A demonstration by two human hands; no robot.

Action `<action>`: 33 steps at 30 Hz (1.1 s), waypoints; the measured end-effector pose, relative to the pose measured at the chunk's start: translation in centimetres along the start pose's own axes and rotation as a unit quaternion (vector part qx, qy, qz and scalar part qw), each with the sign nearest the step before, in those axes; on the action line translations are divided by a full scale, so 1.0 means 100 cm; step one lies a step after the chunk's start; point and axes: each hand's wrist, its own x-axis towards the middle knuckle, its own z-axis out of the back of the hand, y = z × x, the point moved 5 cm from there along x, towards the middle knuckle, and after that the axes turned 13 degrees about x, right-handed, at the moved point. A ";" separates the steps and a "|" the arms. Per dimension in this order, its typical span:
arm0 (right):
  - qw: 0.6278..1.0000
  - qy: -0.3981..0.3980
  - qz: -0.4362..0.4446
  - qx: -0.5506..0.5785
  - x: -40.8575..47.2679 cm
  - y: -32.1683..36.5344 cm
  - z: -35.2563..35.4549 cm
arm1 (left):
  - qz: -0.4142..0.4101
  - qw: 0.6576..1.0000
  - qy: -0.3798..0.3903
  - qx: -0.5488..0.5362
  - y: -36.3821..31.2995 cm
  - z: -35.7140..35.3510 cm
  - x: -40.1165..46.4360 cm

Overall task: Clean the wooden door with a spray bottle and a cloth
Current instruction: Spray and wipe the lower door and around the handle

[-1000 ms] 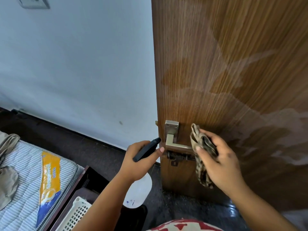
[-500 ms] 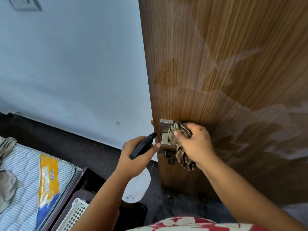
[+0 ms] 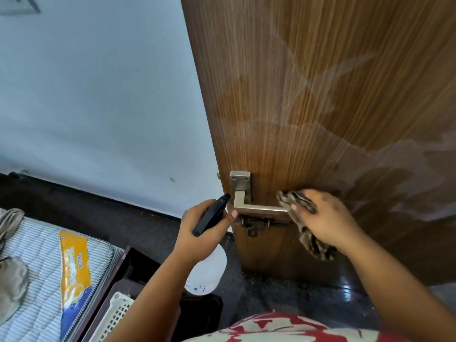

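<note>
You are in the middle of the job, not near its end. The door (image 3: 320, 95) shows large wet marks over its upper and right part, so much of this face seems sprayed and wiped already, but the streaks are uneven and some areas between them look dry.

Your right hand (image 3: 328, 218) grasps the cloth (image 3: 299, 206), bunched in the fingers, and presses it on the free end of the metal handle (image 3: 259, 207); a tail of cloth hangs below the hand. I judge that you are now wiping the handle, from its end toward the plate.

Your left hand (image 3: 204, 228) is clenched around the neck of the spray bottle (image 3: 208, 267), with the black nozzle pointing to the door's left edge, just beside the handle plate. The white body of the bottle hangs under the hand, above the floor (image 3: 283, 292).

What is left, as far as I can see: the small bolt (image 3: 256, 224) under the handle, the low part of the door near the floor, and the left edge strip. The top of the door is out of view, so I cannot tell its state.
</note>
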 end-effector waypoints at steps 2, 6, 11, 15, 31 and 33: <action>0.970 0.034 -0.138 0.200 -0.010 -0.048 -0.014 | 0.009 1.000 0.005 0.013 0.005 -0.002 -0.003; 0.770 0.058 -0.309 0.556 -0.028 -0.064 -0.080 | 0.014 1.000 0.018 0.010 0.009 -0.005 -0.002; 0.857 -0.154 -0.146 0.471 -0.020 0.003 -0.134 | 0.015 1.000 0.016 -0.019 0.012 0.002 -0.002; 0.906 -0.253 0.037 0.338 -0.026 0.029 -0.135 | 0.019 1.000 0.009 0.002 0.022 0.014 -0.008; 0.930 -0.199 0.117 0.285 -0.004 0.006 -0.126 | 0.014 0.997 0.075 0.023 0.043 -0.004 -0.017; 0.920 -0.208 0.134 0.303 -0.006 0.006 -0.119 | 0.008 0.996 0.086 0.016 0.041 -0.008 -0.016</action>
